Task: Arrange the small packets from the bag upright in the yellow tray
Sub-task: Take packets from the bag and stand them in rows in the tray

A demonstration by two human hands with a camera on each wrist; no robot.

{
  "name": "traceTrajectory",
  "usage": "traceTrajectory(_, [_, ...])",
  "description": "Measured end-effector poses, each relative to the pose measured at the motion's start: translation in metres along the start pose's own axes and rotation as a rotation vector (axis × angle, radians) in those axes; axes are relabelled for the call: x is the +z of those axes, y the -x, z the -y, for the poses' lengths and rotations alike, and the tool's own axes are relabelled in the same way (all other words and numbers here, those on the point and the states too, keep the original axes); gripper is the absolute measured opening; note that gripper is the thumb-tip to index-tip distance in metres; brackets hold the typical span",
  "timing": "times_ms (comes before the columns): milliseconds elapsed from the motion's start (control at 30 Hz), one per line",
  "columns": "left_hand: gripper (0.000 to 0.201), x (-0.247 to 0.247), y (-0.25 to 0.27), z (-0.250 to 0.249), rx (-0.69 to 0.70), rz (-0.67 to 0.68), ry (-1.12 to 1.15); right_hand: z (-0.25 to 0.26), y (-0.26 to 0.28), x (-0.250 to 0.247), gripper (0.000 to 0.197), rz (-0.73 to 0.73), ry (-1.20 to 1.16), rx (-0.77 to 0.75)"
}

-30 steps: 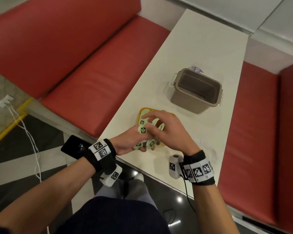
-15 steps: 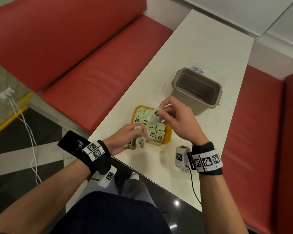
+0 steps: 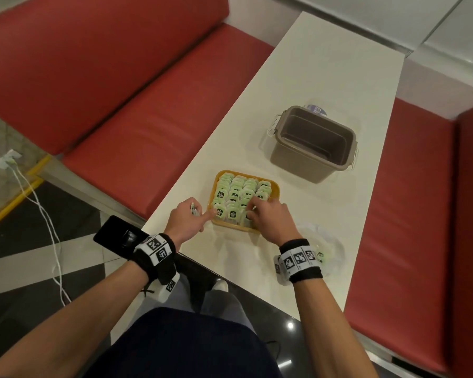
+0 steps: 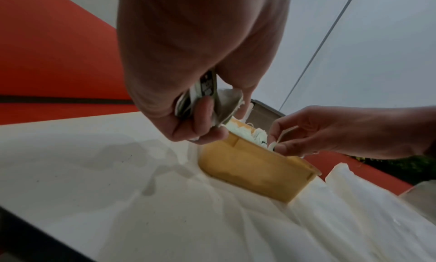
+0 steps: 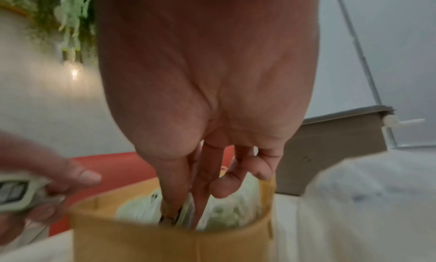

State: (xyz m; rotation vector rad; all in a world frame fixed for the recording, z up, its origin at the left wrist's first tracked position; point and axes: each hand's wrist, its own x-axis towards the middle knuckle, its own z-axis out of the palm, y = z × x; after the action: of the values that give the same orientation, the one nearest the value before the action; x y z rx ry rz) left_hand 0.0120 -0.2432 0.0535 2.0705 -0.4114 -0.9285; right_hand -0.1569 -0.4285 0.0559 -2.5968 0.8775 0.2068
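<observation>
Four rows of small green packets (image 3: 239, 195) stand upright in the yellow tray (image 3: 275, 186), too tightly packed for me to count one by one. One long white table (image 3: 325, 77) carries it all, with the tray near the table's near edge. One grey bin (image 3: 313, 144) stands farther up, well apart from the tray toward the far end, and one clear plastic bag (image 3: 325, 241) lies crumpled at the near right corner, partly under my wrist; I can make out one or two packets showing green through it.

My right hand (image 3: 271, 219) is down in the tray's near right corner, thumb and forefinger pinching one packet (image 5: 186, 208) on edge and sliding it in between its neighbours. Its flat face runs parallel to the row, long side vertical, so I judge it only needs to go straight down. My left hand (image 3: 186, 216) sits just beside the tray's near left corner, three fingers curled round a spare bundle (image 4: 200, 96) of a few packets, forefinger stretched out and touching the nearest corner packet (image 3: 219, 211). The right is nearer the gap being filled; the left feeds it.
</observation>
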Motion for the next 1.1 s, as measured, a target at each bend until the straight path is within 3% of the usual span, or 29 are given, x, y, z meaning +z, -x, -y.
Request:
traceTrajectory(133, [0.052,0.004,-0.005,0.003,-0.011,-0.015,-0.065,0.009,-0.002,0.013,0.018,0.037,0.051,0.02])
traceTrajectory(300, [0.052,0.008,-0.008,0.003,-0.03,-0.004,-0.113,0.003,0.001,0.001,0.027,-0.125,-0.082,0.076])
traceTrajectory(500, [0.053,0.016,-0.012,0.004,-0.071,0.036,-0.077,0.006,-0.009,0.0,0.054,-0.014,0.144,0.007])
traceTrajectory(733, [0.037,0.024,-0.012,0.003,-0.071,0.006,-0.031,0.016,-0.011,0.011,0.059,-0.103,0.261,-0.055])
traceTrajectory(900, [0.036,0.023,-0.012,0.002,-0.072,0.004,-0.027,0.016,-0.008,0.01,0.07,-0.188,0.27,-0.021])
traceTrajectory(1100, [0.033,0.025,-0.013,0.004,-0.091,-0.014,-0.004,0.004,-0.005,0.009,0.068,-0.132,0.306,0.008])
